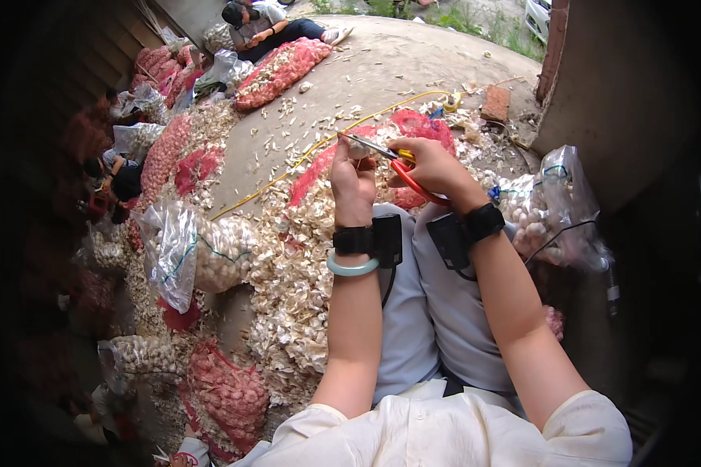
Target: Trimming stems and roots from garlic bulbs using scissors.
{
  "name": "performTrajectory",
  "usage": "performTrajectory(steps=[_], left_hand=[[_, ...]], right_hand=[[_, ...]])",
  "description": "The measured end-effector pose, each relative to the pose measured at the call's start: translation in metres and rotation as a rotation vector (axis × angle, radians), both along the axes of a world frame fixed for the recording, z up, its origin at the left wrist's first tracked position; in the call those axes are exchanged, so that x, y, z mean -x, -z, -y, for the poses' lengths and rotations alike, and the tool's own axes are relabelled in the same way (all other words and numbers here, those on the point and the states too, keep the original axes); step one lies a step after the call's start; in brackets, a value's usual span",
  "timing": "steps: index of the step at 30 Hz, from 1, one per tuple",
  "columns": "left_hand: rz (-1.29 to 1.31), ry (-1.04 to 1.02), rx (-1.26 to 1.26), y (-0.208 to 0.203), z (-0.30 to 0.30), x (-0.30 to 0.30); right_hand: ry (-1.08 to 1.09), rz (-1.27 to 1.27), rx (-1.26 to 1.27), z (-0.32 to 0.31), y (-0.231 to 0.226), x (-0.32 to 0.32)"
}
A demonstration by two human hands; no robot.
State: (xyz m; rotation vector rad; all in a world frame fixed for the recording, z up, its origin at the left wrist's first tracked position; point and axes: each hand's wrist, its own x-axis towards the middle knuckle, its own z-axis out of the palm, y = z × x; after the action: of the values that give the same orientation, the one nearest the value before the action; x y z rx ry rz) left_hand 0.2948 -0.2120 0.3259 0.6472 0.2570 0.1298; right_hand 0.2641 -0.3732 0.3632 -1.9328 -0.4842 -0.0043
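Above my knees, my left hand (354, 185) is closed around a pale garlic bulb (359, 150), only part of which shows between the fingers. My right hand (442, 169) grips a pair of scissors (419, 185) with red-orange handles and a yellow part near the pivot. The metal blades point left and lie against the top of the bulb, close to my left fingertips. Whether the blades are apart is too small to tell. Each wrist carries a black strap with a box, and a pale green bangle (352, 265) sits on my left forearm.
Garlic skins and stem bits (292, 303) heap up left of my legs. Clear bags of garlic stand left (222, 253) and right (531, 222). Red mesh sacks (224, 393) lie around. A yellow cord (288, 173) crosses the floor towards a brick (496, 103). Other people sit nearby.
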Motion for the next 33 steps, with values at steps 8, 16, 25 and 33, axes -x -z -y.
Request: performTrajectory(steps=[8, 16, 25, 33], left_hand=[[0.013, -0.02, 0.033, -0.003, 0.005, 0.001], [0.138, -0.033, 0.008, -0.007, 0.008, 0.003], [0.16, -0.082, 0.04, -0.008, 0.01, 0.004], [0.178, -0.072, 0.102, -0.01, 0.014, 0.004]], right_hand=[[0.046, 0.008, 0.004, 0.002, 0.002, -0.002], [0.338, 0.382, 0.281, -0.002, 0.006, 0.005], [0.209, 0.078, 0.104, 0.006, 0.006, -0.002], [0.258, 0.111, -0.039, 0.005, 0.003, -0.003]])
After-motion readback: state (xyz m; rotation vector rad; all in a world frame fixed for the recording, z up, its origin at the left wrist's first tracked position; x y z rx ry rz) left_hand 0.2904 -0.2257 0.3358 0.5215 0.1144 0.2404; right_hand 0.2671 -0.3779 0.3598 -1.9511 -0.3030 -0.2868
